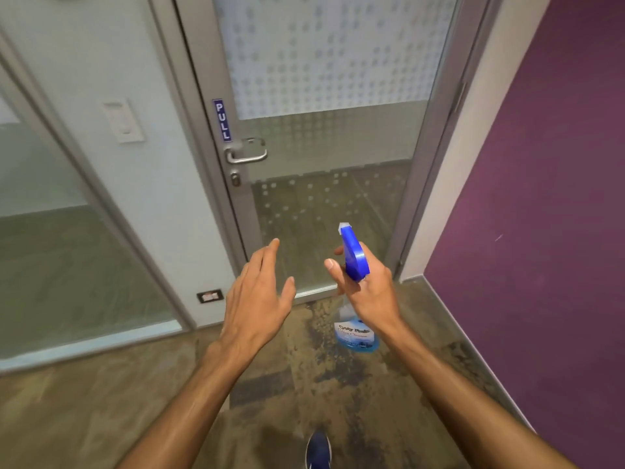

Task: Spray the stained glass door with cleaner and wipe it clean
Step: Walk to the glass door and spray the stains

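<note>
Right hand (pixel 367 286) grips the neck of a clear plastic spray bottle with blue trigger head and blue liquid (pixel 355 262), fingers wrapped around it under the head, thumb (pixel 333 265) out on the left side; white nozzle tip points up and away toward the door, bottle body with a blue-white label hangs below the hand, tilted. Left hand (pixel 260 292) empty, fingers spread wide and loosely extended, palm down, just left of the bottle, not touching it. Both hands held in the air in front of the lower part of a grey metal-framed glass door (pixel 324 157) straight ahead, far side; its upper pane frosted with a dot pattern, lower pane clearer with scattered dots. Door closed. Silver lever handle (pixel 246 153) on the door's left stile, small keyhole cylinder (pixel 235 179) just below it, blue vertical PULL sign (pixel 222 120) just above it. Fixed glass panel (pixel 67 248) with grey frame to the left. Purple wall (pixel 541 198) on the right. Mottled brown-grey floor (pixel 101 401) near, darker patches in front of the door. Tip of a dark blue shoe (pixel 318 450) at the bottom edge, between the forearms
</note>
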Tool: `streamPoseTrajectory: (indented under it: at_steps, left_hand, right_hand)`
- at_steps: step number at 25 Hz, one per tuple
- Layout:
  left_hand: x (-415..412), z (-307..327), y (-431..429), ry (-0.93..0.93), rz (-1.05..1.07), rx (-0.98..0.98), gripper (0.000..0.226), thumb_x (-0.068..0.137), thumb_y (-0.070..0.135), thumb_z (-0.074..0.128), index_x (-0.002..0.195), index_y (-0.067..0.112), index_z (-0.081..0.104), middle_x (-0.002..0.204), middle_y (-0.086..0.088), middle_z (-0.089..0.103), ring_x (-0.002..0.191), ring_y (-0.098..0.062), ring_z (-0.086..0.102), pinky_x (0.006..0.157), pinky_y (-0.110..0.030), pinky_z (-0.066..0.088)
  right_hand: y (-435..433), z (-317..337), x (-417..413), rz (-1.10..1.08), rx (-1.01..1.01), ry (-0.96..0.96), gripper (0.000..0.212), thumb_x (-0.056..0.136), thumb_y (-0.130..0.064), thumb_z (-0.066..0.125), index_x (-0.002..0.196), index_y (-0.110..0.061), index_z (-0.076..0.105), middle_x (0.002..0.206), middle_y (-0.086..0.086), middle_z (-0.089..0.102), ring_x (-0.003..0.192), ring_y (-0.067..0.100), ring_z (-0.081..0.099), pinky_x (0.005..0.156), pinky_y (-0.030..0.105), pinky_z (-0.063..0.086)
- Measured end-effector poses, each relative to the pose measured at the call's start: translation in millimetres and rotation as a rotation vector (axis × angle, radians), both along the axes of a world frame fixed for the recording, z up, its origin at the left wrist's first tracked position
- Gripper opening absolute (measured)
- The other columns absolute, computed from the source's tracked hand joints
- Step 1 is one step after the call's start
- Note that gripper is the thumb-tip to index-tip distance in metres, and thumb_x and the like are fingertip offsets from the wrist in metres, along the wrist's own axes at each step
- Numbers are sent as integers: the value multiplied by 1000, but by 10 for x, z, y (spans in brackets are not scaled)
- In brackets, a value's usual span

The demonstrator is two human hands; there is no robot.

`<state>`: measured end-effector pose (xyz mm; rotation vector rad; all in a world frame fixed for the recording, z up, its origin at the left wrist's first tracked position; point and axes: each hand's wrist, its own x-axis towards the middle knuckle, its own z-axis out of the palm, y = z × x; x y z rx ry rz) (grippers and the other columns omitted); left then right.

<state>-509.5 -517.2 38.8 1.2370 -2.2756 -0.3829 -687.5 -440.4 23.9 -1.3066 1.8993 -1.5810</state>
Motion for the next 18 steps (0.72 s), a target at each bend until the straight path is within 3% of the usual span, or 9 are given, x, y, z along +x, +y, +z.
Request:
streamPoseTrajectory:
  at_steps: [9, 14, 18]
  left_hand:
    - [-958, 359, -1216, -4, -56, -57, 67, 97, 35, 56, 156, 23, 27, 152, 5, 42, 127, -19, 53, 95, -39, 48]
    - [-1324, 490, -1657, -64, -5, -182, 67, 91, 41, 58, 152, 19, 37, 141, 1, 55, 123, -23, 57, 107, -42, 40]
    - [-1778, 675, -2092, -55, 55, -238, 68, 91, 45, 58, 151, 19, 38, 144, 1, 53, 129, -20, 53, 111, -40, 35]
  right_hand:
    - [-1046, 366, -1008, -4, -35, 25, 22, 94, -39, 73, 104, -22, 64, 69, 21, 59, 65, 35, 59, 62, 26, 51]
    - [-1520, 501, -1428, -39, -76, 48, 21, 94, -45, 71, 98, -26, 61, 67, 15, 60, 62, 33, 63, 66, 44, 57]
    - [-2050, 726, -1950, -31, -115, 87, 26, 93, -46, 70, 93, -24, 57, 66, 9, 62, 61, 32, 62, 66, 48, 57]
